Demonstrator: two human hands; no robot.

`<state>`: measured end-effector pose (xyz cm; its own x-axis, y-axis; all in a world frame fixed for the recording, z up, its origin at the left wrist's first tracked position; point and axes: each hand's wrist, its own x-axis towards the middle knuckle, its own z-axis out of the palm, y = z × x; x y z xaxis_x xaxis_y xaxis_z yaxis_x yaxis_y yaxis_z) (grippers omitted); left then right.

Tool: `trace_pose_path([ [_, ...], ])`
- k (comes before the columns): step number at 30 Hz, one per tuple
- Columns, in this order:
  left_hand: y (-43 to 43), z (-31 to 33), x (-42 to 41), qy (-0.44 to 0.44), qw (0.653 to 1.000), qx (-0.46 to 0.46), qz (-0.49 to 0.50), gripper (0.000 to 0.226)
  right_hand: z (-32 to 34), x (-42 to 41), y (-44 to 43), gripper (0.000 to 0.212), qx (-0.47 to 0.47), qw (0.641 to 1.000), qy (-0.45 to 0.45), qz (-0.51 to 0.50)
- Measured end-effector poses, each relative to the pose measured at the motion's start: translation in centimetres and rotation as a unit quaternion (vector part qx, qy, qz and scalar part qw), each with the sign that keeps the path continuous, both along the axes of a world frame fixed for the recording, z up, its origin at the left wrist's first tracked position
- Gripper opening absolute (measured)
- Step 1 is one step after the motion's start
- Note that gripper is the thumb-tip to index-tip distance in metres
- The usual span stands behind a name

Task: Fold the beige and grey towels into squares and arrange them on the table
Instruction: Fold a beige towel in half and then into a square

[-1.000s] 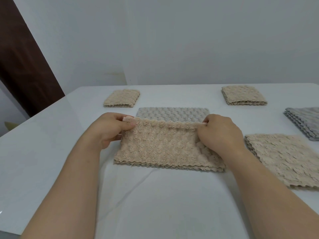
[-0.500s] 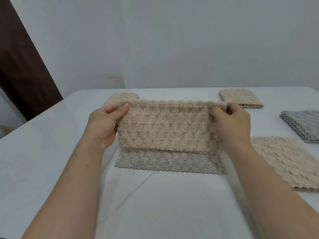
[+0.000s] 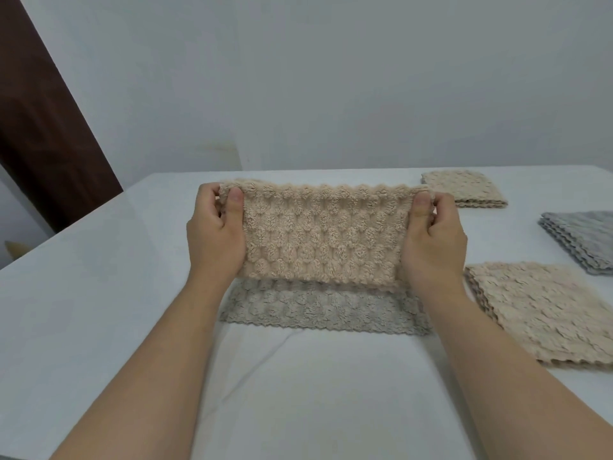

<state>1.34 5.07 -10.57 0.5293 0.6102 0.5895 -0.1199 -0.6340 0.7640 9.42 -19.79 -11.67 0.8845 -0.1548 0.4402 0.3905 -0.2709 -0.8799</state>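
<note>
A grey towel lies flat on the white table. Just above it, a beige towel is held up by its top corners, higher than a moment ago. One corner is pinched by the left hand, the other by the right hand. At the right, a beige stack and grey stack are seen. Far back lies a folded square.

both hands pinching beige towel taut, above grey towel, white table
</note>
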Motion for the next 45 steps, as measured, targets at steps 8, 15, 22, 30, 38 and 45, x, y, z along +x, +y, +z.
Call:
trace_pose_path([
  [8, 0.2, -0.5, 0.4, 0.005, 0.999, -0.034, -0.012, 0.027, 0.1, 0.1, -0.3, 0.027, -0.001, 1.000, -0.001, -0.011],
  [15, 0.7, -1.0, 0.9, 0.021, 0.996, -0.083, -0.006, 0.023, -0.6, 1.2, -0.3, 0.026, 0.037, 0.998, 0.045, -0.013],
  [22, 1.1, -1.0, 0.8, 0.065, 0.992, -0.109, 0.015, 0.026, -0.6, 1.7, -0.7, 0.027, 0.002, 0.998, 0.065, -0.017],
  [30, 1.2, -0.8, 0.7, 0.198, 0.915, -0.342, -0.084, 0.045, -1.0, 1.8, -0.7, 0.028, 0.040, 0.982, 0.174, 0.057],
  [38, 0.9, -0.8, 0.5, 0.158, 0.923, -0.301, -0.182, 0.046, -0.3, 0.9, -0.9, 0.037, 0.099, 0.972, 0.170, 0.125],
  [45, 1.4, -0.7, 0.3, 0.072, 0.965, -0.215, -0.134, 0.035, -0.8, 1.4, -1.0, 0.022, 0.031, 0.993, 0.079, 0.081],
])
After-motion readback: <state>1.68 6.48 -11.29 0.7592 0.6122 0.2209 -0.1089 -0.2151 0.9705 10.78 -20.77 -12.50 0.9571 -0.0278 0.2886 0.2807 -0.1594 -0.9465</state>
